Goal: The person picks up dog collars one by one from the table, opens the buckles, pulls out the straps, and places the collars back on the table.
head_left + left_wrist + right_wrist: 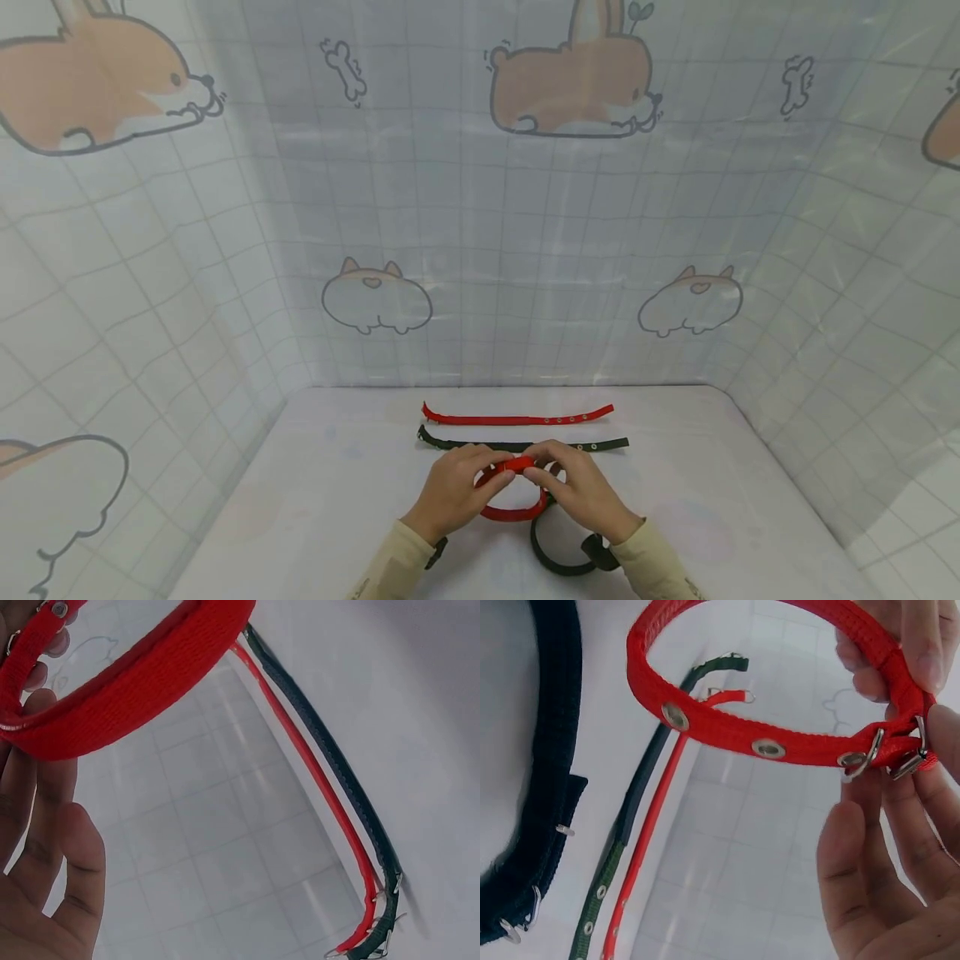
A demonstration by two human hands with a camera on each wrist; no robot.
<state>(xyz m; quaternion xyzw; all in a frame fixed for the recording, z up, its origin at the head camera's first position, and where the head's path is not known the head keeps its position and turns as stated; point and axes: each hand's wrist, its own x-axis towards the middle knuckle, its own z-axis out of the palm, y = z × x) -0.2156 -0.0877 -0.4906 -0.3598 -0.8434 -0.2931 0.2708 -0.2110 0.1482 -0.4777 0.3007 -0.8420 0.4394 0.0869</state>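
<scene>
A red collar (512, 514) with metal eyelets is bent into a loop and held up off the table between both hands. My left hand (462, 487) pinches its upper part from the left, and my right hand (581, 490) grips it from the right. Close to the fingers, the right wrist view shows its metal buckle (909, 761) with the strap through it and a D-ring (874, 754). From the left wrist, the padded red band (142, 690) crosses above the left fingers (81, 847).
A dark green collar (562, 570), closed in a loop, lies on the white table (300, 500) below the right hand. Behind the hands, an unfastened red collar (495, 421) and an unfastened dark green collar (480, 445) lie stretched out side by side. Patterned sheet walls (525, 208) enclose the table.
</scene>
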